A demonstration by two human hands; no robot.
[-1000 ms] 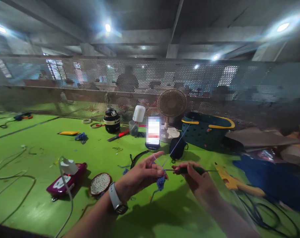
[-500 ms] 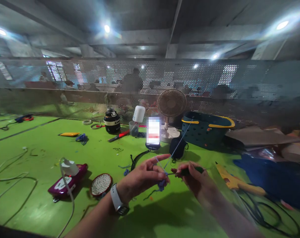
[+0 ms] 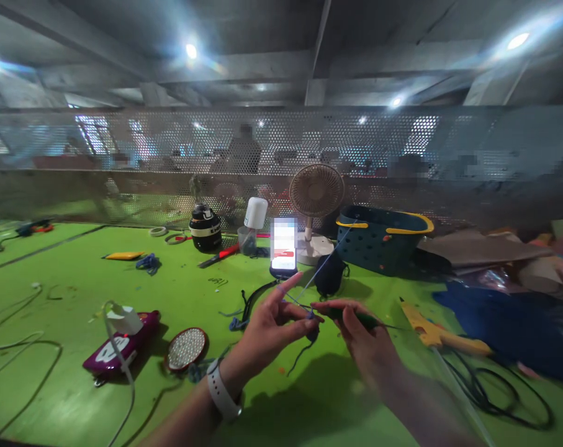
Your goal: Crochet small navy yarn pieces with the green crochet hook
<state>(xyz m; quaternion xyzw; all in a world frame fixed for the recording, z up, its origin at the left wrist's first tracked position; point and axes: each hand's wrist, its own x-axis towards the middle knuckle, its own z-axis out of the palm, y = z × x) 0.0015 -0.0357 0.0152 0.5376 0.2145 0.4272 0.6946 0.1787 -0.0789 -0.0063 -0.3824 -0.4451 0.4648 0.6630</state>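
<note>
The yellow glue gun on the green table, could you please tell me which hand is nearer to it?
Right: the right hand is left of the glue gun, apart from it; the left hand is farther left.

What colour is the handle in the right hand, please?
The handle is dark green; head view.

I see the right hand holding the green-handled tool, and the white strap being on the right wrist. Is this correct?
Not entirely: the head view shows the white strap on the left wrist. The right hand does hold the green-handled tool, as you wrote.
</note>
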